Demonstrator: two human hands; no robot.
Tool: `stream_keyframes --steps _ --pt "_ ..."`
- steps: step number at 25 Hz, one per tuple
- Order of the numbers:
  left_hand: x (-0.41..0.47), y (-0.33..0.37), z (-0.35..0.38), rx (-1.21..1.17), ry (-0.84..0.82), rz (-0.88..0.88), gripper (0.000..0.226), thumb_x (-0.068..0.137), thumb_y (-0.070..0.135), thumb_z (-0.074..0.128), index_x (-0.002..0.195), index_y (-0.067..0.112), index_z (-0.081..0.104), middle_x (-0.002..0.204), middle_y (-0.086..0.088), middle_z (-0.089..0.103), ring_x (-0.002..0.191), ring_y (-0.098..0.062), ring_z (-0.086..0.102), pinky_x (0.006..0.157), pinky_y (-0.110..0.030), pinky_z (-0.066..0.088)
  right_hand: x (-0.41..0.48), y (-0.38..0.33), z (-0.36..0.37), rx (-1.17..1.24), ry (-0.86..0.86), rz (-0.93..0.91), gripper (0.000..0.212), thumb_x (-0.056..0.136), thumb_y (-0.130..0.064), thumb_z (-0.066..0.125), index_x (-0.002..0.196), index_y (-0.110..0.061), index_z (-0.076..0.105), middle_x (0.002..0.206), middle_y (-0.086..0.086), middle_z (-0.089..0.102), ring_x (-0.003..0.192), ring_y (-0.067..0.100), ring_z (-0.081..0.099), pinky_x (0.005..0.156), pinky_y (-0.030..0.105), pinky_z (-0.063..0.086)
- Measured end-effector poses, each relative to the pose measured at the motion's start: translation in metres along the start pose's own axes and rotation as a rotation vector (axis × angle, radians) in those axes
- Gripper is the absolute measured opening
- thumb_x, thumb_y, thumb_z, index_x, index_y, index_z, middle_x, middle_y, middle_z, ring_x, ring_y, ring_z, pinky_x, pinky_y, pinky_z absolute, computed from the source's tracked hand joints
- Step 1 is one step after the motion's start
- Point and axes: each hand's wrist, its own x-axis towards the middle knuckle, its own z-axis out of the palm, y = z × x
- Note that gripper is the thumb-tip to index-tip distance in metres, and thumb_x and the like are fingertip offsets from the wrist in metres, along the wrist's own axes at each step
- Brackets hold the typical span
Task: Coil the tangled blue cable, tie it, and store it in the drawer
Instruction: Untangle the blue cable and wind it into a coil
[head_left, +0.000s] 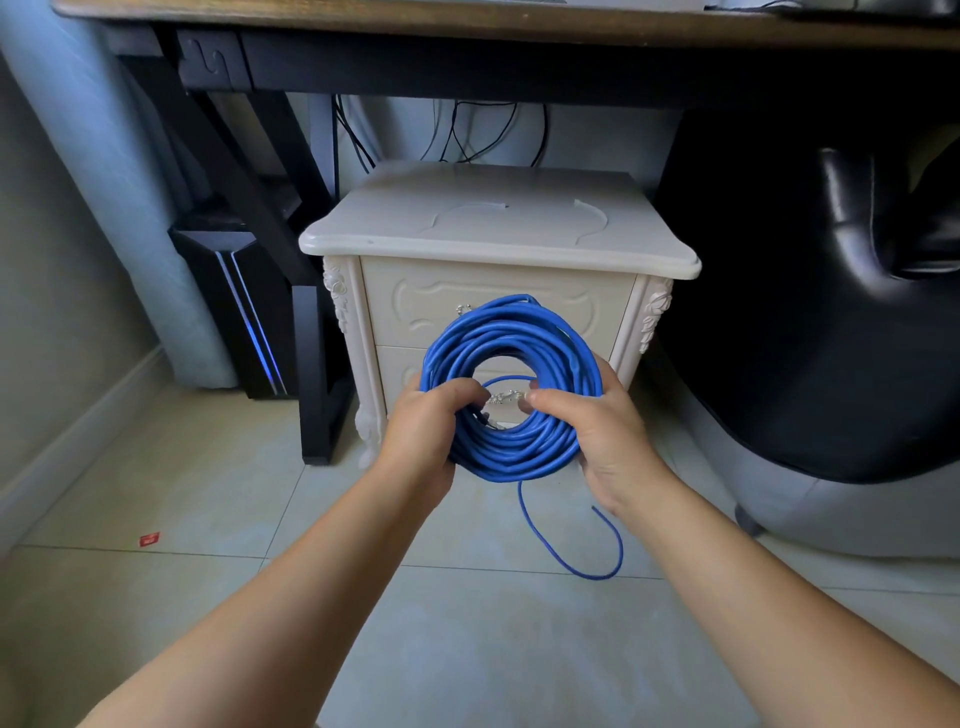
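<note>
The blue cable (511, 338) is wound into a round coil, held upright in front of a cream bedside cabinet (498, 234). My left hand (426, 431) grips the coil's lower left side, fingers curled through its middle. On the lower right side my right hand (597, 431) grips the coil too. One loose cable end (571, 566) hangs below the coil in a loop over the tiled floor. The cabinet's upper drawer (415, 306) and lower drawer (397, 371) are both closed, partly hidden by the coil.
A dark desk frame (311, 364) and a black computer tower (244, 312) stand left of the cabinet. A black leather chair (810, 312) fills the right. Black wires hang behind the cabinet. A small red scrap (149, 539) lies on the floor tiles.
</note>
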Motion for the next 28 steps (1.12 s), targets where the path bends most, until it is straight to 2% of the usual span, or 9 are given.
stream_keyframes --steps 5,7,9,13,16,19,22,25,28 --pt "0.003 0.007 -0.005 0.261 -0.103 -0.037 0.051 0.06 0.019 0.073 0.108 0.004 0.064 0.095 -0.02 0.069 0.084 -0.027 0.066 0.085 -0.046 0.055 0.003 -0.004 -0.003 -0.11 0.061 0.012 0.044 0.054 -0.009 0.07 0.095 -0.024 0.063 0.07 -0.005 0.063 0.07 0.022 0.062 0.073 0.043 0.053" --pt "0.004 0.009 -0.007 0.367 -0.133 0.026 0.056 0.062 0.023 0.078 0.115 0.014 0.062 0.102 -0.011 0.072 0.091 -0.024 0.07 0.093 -0.046 0.055 0.001 -0.014 -0.008 -0.172 0.04 0.001 0.045 0.059 -0.008 0.07 0.1 -0.027 0.064 0.071 -0.002 0.063 0.061 0.02 0.059 0.054 0.027 0.048" --pt "0.004 0.012 -0.008 0.447 -0.155 0.15 0.062 0.072 0.015 0.08 0.128 0.026 0.055 0.108 -0.001 0.07 0.092 -0.015 0.071 0.086 -0.03 0.057 -0.002 -0.022 -0.013 -0.289 -0.006 -0.038 0.045 0.07 0.001 0.066 0.103 -0.029 0.063 0.073 -0.002 0.062 0.052 0.012 0.054 0.04 0.015 0.038" --pt "0.0 0.017 -0.011 0.773 -0.229 0.386 0.075 0.074 0.013 0.08 0.138 0.034 0.046 0.118 0.008 0.062 0.089 0.003 0.066 0.074 -0.006 0.048 -0.007 -0.023 -0.012 -0.546 -0.105 -0.154 0.052 0.067 0.001 0.069 0.107 -0.033 0.061 0.088 -0.012 0.068 0.069 0.004 0.063 0.061 0.017 0.05" --pt "-0.005 0.018 -0.01 0.846 -0.271 0.392 0.073 0.071 0.011 0.081 0.133 0.036 0.05 0.115 0.013 0.061 0.085 0.005 0.065 0.071 -0.005 0.047 -0.008 -0.02 -0.01 -0.7 -0.178 -0.167 0.06 0.065 -0.008 0.072 0.113 -0.041 0.057 0.1 -0.014 0.067 0.087 0.008 0.066 0.076 0.027 0.056" --pt "-0.007 0.017 -0.009 0.868 -0.245 0.351 0.05 0.07 0.006 0.075 0.112 0.029 0.062 0.085 0.01 0.069 0.066 -0.002 0.064 0.059 -0.013 0.049 -0.011 -0.024 -0.01 -0.736 -0.179 -0.187 0.062 0.065 -0.01 0.072 0.112 -0.046 0.054 0.104 -0.016 0.065 0.088 0.008 0.064 0.078 0.029 0.055" --pt "-0.008 0.015 -0.003 0.724 -0.164 0.326 0.035 0.07 -0.003 0.069 0.096 0.019 0.064 0.069 0.004 0.064 0.055 -0.009 0.057 0.054 -0.019 0.046 -0.01 -0.027 -0.009 -0.621 -0.147 -0.177 0.064 0.067 -0.008 0.073 0.116 -0.045 0.054 0.099 -0.01 0.066 0.076 0.016 0.065 0.07 0.031 0.055" --pt "-0.009 0.016 0.001 0.494 -0.113 0.273 0.033 0.071 -0.01 0.064 0.097 0.01 0.065 0.067 0.0 0.06 0.055 -0.012 0.055 0.053 -0.021 0.045 -0.008 -0.029 -0.01 -0.474 -0.108 -0.181 0.064 0.067 -0.02 0.084 0.119 -0.044 0.056 0.107 -0.013 0.067 0.09 0.008 0.068 0.082 0.027 0.054" --pt "-0.006 0.015 0.0 0.271 -0.058 0.173 0.028 0.068 -0.007 0.064 0.093 0.005 0.063 0.07 -0.009 0.057 0.065 -0.021 0.054 0.064 -0.032 0.045 -0.008 -0.026 -0.008 -0.24 -0.079 -0.109 0.052 0.071 -0.019 0.085 0.114 -0.035 0.062 0.101 -0.01 0.072 0.091 0.008 0.07 0.087 0.031 0.053"
